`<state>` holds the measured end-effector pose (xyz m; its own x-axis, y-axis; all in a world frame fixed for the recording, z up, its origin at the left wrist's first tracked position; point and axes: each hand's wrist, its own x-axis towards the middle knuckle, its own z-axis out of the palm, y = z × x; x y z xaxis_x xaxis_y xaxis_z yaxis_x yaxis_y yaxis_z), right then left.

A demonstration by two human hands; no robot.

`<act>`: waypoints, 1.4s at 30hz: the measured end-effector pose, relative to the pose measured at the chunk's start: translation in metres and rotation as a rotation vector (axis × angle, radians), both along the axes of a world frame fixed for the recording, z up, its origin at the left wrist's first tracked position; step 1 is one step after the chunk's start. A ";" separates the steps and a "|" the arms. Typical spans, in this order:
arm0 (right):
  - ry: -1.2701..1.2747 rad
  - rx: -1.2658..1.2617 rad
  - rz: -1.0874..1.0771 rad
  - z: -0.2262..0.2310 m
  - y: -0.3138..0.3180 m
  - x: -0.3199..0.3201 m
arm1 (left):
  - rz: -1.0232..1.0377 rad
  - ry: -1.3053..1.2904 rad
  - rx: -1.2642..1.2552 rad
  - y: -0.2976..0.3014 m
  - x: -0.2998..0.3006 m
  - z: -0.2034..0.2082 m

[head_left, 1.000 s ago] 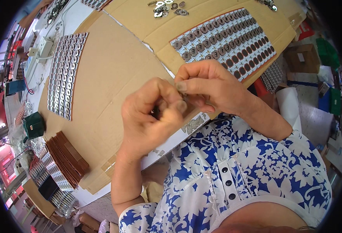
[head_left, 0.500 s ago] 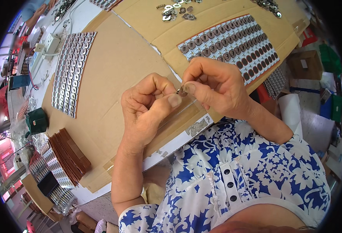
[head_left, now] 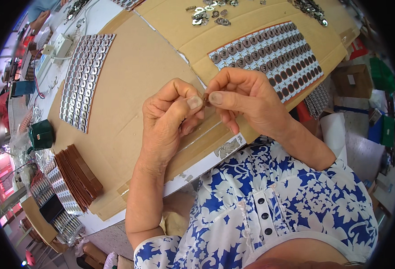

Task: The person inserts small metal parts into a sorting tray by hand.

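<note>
A small brownish piece (head_left: 206,99) is pinched between the fingertips of both hands, above the cardboard-covered table. Most of it is covered by the fingers, so its kind cannot be made out. My left hand (head_left: 170,116) is closed, thumb against the curled index finger at the piece's left side. From the right, my right hand (head_left: 251,98) grips it between thumb and index finger, its other fingers bent below. Just beyond the right hand lies a flat board (head_left: 250,36) with rows of dark round parts. Rows of silver round parts (head_left: 83,83) fill another board farther left.
Loose metal parts (head_left: 200,17) lie scattered at the far side, with another pile (head_left: 311,10) to their right. At the left stand a stack of brown boards (head_left: 76,179), a dark green container (head_left: 41,135) and a white power socket (head_left: 62,46). Another person's hand (head_left: 40,20) shows at upper left.
Both hands still pinch the small piece. My left thumb has shifted up and slightly left. The right thumb lies straighter, and the lower right fingers show more. The view has shifted slightly.
</note>
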<state>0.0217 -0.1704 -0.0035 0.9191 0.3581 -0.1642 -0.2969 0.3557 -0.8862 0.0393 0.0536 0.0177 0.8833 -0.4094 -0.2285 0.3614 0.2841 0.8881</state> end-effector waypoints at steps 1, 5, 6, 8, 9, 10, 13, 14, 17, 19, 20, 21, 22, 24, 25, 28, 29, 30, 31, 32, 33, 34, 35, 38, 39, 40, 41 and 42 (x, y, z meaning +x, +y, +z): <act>-0.049 -0.020 0.019 -0.004 -0.002 0.001 | -0.006 -0.021 0.060 -0.002 0.000 0.003; -0.077 -0.024 0.012 0.011 -0.019 0.003 | -0.003 -0.196 0.256 -0.008 -0.007 -0.008; -0.134 -0.133 -0.033 0.014 -0.028 0.002 | 0.003 -0.190 0.239 -0.009 -0.008 -0.010; -0.175 -0.301 -0.058 0.013 -0.052 0.003 | -0.069 -0.810 0.726 -0.013 -0.009 -0.013; -0.170 -0.308 -0.054 0.010 -0.060 0.002 | -0.066 -0.803 0.720 -0.014 -0.009 -0.018; -0.182 -0.410 -0.026 0.007 -0.067 0.001 | -0.072 -0.937 0.789 -0.017 -0.009 -0.023; -0.149 -0.549 0.010 0.009 -0.067 -0.002 | -0.095 -1.056 0.901 -0.021 -0.010 -0.026; -0.208 -0.617 0.023 0.006 -0.065 -0.002 | -0.073 -1.130 0.954 -0.023 -0.007 -0.029; -0.377 -0.705 0.069 -0.005 -0.065 -0.002 | -0.078 -1.236 1.036 -0.026 -0.001 -0.037; -0.560 -0.840 0.093 -0.006 -0.064 0.000 | -0.107 -1.276 1.057 -0.027 0.001 -0.038; -0.559 -0.841 0.092 -0.005 -0.065 0.002 | -0.135 -1.254 1.068 -0.027 0.001 -0.038; -0.662 -0.893 0.118 -0.003 -0.065 0.004 | -0.160 -1.231 1.084 -0.026 0.001 -0.037; -0.765 -0.945 0.144 -0.003 -0.065 0.007 | -0.158 -1.230 1.088 -0.025 0.001 -0.036; -0.793 -0.936 0.157 -0.003 -0.066 0.010 | -0.187 -1.230 1.091 -0.026 0.000 -0.033; -0.819 -0.930 0.169 -0.002 -0.067 0.011 | -0.188 -1.230 1.089 -0.026 -0.001 -0.033; -0.862 -0.947 0.150 -0.001 -0.060 0.008 | -0.185 -1.224 1.078 -0.027 -0.002 -0.035; -0.859 -0.947 0.154 -0.002 -0.060 0.006 | -0.180 -1.227 1.074 -0.027 -0.002 -0.035; -0.882 -0.938 0.132 -0.004 -0.059 0.004 | -0.171 -1.229 1.073 -0.026 -0.002 -0.036; -0.904 -0.929 0.109 -0.005 -0.058 0.002 | -0.167 -1.222 1.076 -0.027 -0.001 -0.035; -0.904 -0.927 0.117 -0.006 -0.055 -0.001 | -0.118 -1.229 1.074 -0.031 -0.001 -0.035; -0.851 -0.941 0.071 -0.006 -0.054 -0.006 | -0.070 -1.237 1.066 -0.034 0.000 -0.035; -0.798 -0.956 0.024 -0.006 -0.052 -0.010 | -0.067 -1.231 1.064 -0.035 0.001 -0.035; -0.796 -0.959 0.031 -0.007 -0.052 -0.014 | -0.071 -1.234 1.073 -0.036 0.003 -0.035; -0.720 -0.972 -0.041 -0.009 -0.044 -0.020 | -0.057 -1.218 1.063 -0.036 0.005 -0.039; -0.539 -0.932 -0.107 -0.007 -0.038 -0.023 | -0.044 -1.205 1.037 -0.036 0.005 -0.040; -0.359 -0.888 -0.172 -0.006 -0.033 -0.025 | -0.042 -1.204 1.037 -0.036 0.006 -0.041; -0.361 -0.888 -0.170 -0.008 -0.031 -0.026 | -0.036 -1.212 1.040 -0.035 0.006 -0.042; -0.416 -0.871 -0.213 -0.013 -0.030 -0.027 | -0.030 -1.221 1.042 -0.035 0.006 -0.043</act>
